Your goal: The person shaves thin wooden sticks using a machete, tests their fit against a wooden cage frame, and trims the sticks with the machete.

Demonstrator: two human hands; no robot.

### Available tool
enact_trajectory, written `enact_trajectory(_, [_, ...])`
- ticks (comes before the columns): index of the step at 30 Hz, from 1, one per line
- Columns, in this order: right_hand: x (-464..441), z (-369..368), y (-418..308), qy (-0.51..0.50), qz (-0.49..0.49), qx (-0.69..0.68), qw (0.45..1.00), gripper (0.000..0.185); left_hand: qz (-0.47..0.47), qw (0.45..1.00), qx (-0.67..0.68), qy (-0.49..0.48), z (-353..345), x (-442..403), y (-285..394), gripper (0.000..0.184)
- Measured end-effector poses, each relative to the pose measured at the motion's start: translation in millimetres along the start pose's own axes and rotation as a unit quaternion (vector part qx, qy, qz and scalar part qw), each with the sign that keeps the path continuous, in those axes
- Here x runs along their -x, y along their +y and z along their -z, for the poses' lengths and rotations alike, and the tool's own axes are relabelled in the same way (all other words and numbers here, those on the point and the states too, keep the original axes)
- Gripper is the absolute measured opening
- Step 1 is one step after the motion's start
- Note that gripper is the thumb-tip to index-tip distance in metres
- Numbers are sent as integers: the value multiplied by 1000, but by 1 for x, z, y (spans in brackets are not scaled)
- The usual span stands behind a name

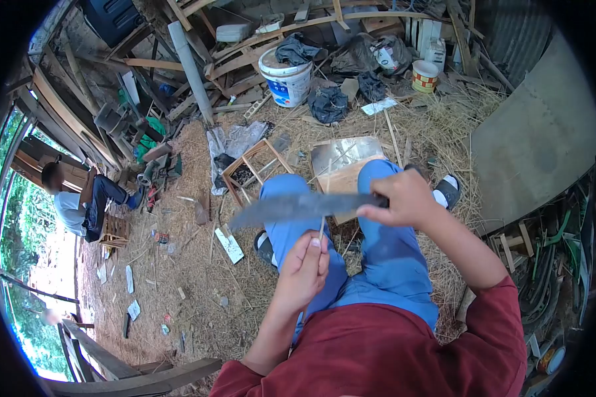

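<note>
My right hand (404,198) is closed round the dark handle of a machete (298,208). Its long grey blade points left across my knees, slightly blurred. Pinched between the thumb and fingers of my left hand (306,264) is a thin wooden stick (322,228), which stands up from the grip. The blade crosses this stick above my left fingers; whether it touches the wood I cannot tell. Beyond my knees lies a wooden board (344,188) with a shiny metal sheet (346,153) at its far side.
A wooden frame (255,169) lies left of my knees. Straw and shavings cover the ground (198,284). A white bucket (287,83) and a yellow-red bucket (424,78) stand ahead. Another person (79,202) sits far left. A large sheet (540,135) leans at right.
</note>
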State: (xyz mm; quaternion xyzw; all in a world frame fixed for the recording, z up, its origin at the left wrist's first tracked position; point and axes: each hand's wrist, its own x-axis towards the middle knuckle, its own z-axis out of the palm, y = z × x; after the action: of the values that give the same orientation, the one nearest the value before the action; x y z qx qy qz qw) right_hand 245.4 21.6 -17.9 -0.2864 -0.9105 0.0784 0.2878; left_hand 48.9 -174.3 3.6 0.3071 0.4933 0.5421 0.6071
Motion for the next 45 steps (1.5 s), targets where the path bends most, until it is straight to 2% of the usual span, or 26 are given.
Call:
enact_trajectory(2, [1, 10, -11, -49, 53, -8, 997, 64, -20, 1000, -14, 4, -3, 0, -2, 21])
enact_trajectory(4, [-4, 8, 2, -51, 33, -10, 998, 63, -39, 999, -25, 7, -3, 1, -3, 21])
enact_trajectory(6, [-10, 3, 11, 13, -49, -13, 999, 65, -13, 1000, -4, 6, 1, -3, 2, 21])
enact_trajectory(8, [-5, 7, 6, 3, -33, -33, 999, 65, -10, 1000, -9, 13, -3, -1, 0, 21])
enact_trajectory(10, [-2, 14, -5, -47, 50, 11, 998, 65, -29, 999, -38, 0, -4, 2, -3, 20])
enact_trajectory(13, [-5, 8, -5, -47, 24, 13, 999, 67, -33, 998, -44, 40, -5, -9, -2, 20])
enact_trajectory(15, [-3, 7, -6, -35, -1, 25, 999, 68, -37, 998, -40, 30, -4, -8, -3, 20])
enact_trajectory(20, [-1, 0, 10, -19, 41, -15, 999, 68, -19, 998, -53, 32, -3, -5, 2, 20])
enact_trajectory(24, [-1, 7, -10, -62, 16, 16, 998, 65, 21, 999, -20, 30, -3, -4, 4, 20])
enact_trajectory(26, [1, 2, 2, -38, 33, 5, 999, 64, 19, 1000, -6, 20, -3, -1, 1, 20])
enact_trajectory(27, [-3, -3, 8, -8, -8, 20, 1000, 65, 17, 1000, 5, 11, 0, -1, 1, 21])
enact_trajectory(30, [-1, 0, 9, 11, -20, -11, 1000, 65, 13, 1000, 14, 0, 2, -4, 0, 21])
enact_trajectory(31, [1, 6, -2, -28, 13, -8, 999, 64, 18, 1000, 4, 1, -2, -2, 2, 21])
enact_trajectory(34, [1, -1, -3, -23, 25, -16, 999, 65, 14, 1000, -6, -4, -1, -3, 2, 21])
enact_trajectory(35, [-3, -5, -1, -7, -21, 0, 1000, 67, -3, 1000, -4, -8, -1, -4, 1, 22])
enact_trajectory(38, [-4, -4, -10, -47, 6, -3, 999, 57, 0, 1000, 2, -8, 0, -6, -2, 22])
enact_trajectory(40, [-10, -10, -6, -25, 5, -8, 1000, 61, -2, 1000, -1, -3, -2, -5, 1, 22])
enact_trajectory(42, [-13, -19, -2, 13, 0, -20, 1000, 69, 2, 1000, -2, 5, 0, -2, 1, 22])
enact_trajectory(43, [-18, -20, 2, 12, -47, -18, 999, 70, 27, 999, 25, -1, 4, -4, 3, 22])
enact_trajectory(45, [-17, -17, -3, -8, -26, -26, 999, 70, 78, 993, 88, -15, 8, -5, 6, 21])
